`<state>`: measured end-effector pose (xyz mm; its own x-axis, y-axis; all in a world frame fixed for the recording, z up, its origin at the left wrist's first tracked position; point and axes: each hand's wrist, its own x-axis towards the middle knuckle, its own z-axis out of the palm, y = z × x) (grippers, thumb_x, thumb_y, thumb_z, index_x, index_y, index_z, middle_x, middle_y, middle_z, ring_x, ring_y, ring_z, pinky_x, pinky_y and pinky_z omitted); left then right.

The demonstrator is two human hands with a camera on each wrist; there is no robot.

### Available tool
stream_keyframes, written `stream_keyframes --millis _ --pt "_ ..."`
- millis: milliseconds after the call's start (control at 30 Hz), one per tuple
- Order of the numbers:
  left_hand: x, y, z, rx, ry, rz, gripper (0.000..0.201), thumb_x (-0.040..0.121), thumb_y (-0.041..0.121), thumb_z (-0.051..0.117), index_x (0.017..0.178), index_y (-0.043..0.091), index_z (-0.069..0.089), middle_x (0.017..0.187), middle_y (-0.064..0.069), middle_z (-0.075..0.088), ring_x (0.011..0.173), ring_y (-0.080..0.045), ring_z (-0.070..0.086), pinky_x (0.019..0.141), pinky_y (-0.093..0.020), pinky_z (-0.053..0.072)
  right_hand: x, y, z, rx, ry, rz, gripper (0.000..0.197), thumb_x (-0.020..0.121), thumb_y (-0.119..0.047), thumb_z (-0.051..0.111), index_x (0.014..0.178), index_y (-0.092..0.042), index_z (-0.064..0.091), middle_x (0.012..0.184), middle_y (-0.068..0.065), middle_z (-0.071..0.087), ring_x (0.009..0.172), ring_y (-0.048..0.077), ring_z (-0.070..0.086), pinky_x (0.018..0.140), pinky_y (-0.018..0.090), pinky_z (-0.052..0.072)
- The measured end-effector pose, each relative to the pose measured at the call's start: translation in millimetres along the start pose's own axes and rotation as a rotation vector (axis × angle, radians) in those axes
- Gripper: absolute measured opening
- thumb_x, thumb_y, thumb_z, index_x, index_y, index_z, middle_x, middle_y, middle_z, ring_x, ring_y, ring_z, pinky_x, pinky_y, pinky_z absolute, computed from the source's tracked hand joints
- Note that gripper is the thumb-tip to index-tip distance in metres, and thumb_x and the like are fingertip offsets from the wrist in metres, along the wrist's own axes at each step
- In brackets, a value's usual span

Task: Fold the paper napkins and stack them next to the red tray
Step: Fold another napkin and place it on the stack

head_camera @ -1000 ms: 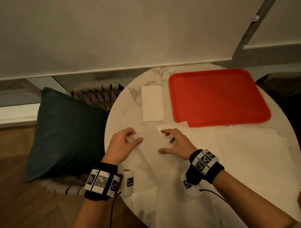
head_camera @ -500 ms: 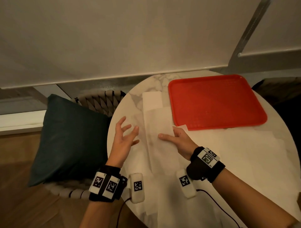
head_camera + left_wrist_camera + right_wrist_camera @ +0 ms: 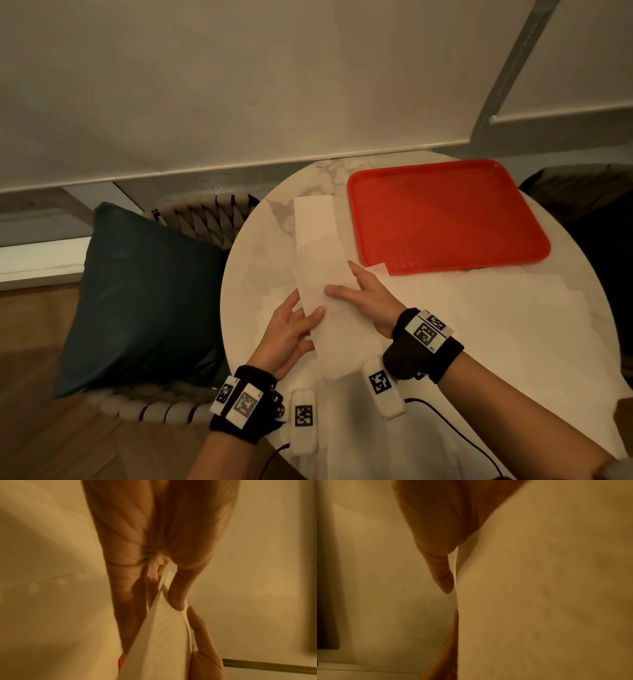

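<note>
Round marble table, a window blind behind it, a dark cushion on the chair to the left. I have a long folded napkin lifted over the table, my left hand pinching its near left edge between thumb and fingers, my right hand gripping the right edge with the thumb on top. A finished napkin lies just beside the red tray, partly under the far end of the one I hold. More flat napkins cover the table below the tray. My worry: the thin paper may sag or twist between my hands, so the next fold lands crooked, or its far end may drag the finished napkin out of place.
</note>
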<state>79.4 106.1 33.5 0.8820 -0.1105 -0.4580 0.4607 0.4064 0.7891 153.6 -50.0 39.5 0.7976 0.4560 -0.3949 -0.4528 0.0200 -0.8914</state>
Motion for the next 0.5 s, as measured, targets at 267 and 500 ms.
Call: stream_keyframes --millis 267,500 --pt "13 -3 -8 0.008 0.075 0.031 0.047 0.091 0.003 0.058 0.135 0.016 0.049 0.120 -0.020 0.066 0.111 -0.036 0.064 0.087 -0.047 0.057 -3 -3 -15 -0.098 0.028 0.017 0.044 0.086 -0.013 0.069 0.124 -0.023 0.048 0.098 0.007 0.072 0.082 0.018 0.069 0.064 0.027 0.053" --pt "29 2 -21 0.009 0.102 0.048 0.057 0.087 -0.010 0.057 0.136 0.018 0.048 0.120 -0.017 0.067 0.111 -0.034 0.064 0.085 -0.047 0.057 11 -4 -39 -0.320 0.206 -0.039 0.059 0.078 -0.023 0.078 0.128 -0.024 0.045 0.115 0.005 0.058 0.085 0.014 0.056 0.076 0.025 0.048"
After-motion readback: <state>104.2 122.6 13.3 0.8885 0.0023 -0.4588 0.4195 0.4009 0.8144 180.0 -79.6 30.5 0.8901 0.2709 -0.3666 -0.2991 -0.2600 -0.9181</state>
